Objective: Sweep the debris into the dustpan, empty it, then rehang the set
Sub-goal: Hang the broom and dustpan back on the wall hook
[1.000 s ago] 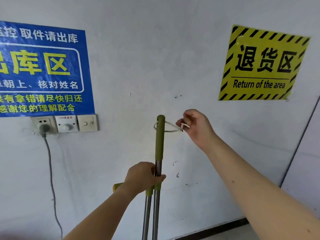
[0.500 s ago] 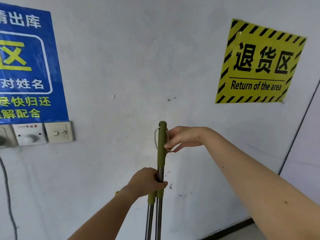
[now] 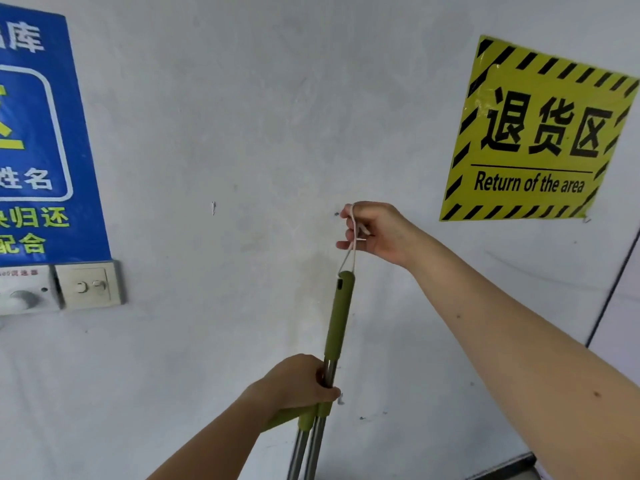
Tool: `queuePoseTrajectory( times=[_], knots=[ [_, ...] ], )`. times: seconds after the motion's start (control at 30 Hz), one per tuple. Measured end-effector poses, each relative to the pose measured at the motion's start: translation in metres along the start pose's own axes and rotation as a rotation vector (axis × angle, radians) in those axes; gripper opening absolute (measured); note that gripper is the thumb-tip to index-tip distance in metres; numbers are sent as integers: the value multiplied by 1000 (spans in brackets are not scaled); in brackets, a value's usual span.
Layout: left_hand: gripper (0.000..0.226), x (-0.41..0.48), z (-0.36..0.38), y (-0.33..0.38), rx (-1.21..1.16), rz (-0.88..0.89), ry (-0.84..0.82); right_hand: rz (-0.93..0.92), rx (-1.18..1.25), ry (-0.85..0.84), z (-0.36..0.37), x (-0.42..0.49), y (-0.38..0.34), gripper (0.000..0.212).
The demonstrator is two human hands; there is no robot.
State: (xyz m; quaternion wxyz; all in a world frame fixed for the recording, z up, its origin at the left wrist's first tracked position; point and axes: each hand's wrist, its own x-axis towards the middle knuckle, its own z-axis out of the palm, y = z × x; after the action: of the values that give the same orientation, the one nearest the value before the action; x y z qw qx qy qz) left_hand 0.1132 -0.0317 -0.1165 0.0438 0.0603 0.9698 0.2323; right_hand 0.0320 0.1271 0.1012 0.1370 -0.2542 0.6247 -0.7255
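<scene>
head view | step: rehang set | advice: keep white cord loop (image 3: 350, 244) taut, slip it over the dark wall mark (image 3: 336, 214) just left of right hand (image 3: 377, 230), likely the peg | right hand pinches loop; left hand (image 3: 301, 382) clamps both metal poles below green handle (image 3: 341, 313) | brush, dustpan out of frame
</scene>
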Motion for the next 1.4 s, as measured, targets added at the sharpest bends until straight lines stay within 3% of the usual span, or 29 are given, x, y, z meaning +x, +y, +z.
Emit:
queuePoseTrajectory(
  times=[0.17,0.27,0.4,0.53,0.6,0.77,0.9,1.0,1.23,1.3,1.4],
  knots=[
    [46,21,-21,3,86,-32,-85,-61,-255,-49,-4,15,-7,10],
    [50,31,-53,15,-139,4,-74,-53,-331,-69,-8,26,-2,13],
    [51,43,-105,49,-640,104,190,-60,-411,-65,-14,45,5,15],
    [31,57,-143,77,-929,200,479,-103,-494,-81,-23,62,10,19],
    [22,63,-150,81,-927,207,454,-135,-460,-114,-33,69,13,16],
    [41,75,-144,79,-993,213,254,-223,-438,-294,-60,81,22,10],
    [36,85,-139,78,-1148,186,148,-250,-412,-301,-77,91,26,14],
    [28,96,-135,80,-1196,158,223,-207,-346,-256,-87,96,23,28],
    [17,118,-147,93,-974,113,589,-125,-154,-331,-110,101,29,25],
    [16,126,-151,97,-941,93,670,-59,-64,-371,-116,103,28,19],
    [16,140,-160,102,-941,58,769,138,77,-465,-123,106,21,27]
  ],
)
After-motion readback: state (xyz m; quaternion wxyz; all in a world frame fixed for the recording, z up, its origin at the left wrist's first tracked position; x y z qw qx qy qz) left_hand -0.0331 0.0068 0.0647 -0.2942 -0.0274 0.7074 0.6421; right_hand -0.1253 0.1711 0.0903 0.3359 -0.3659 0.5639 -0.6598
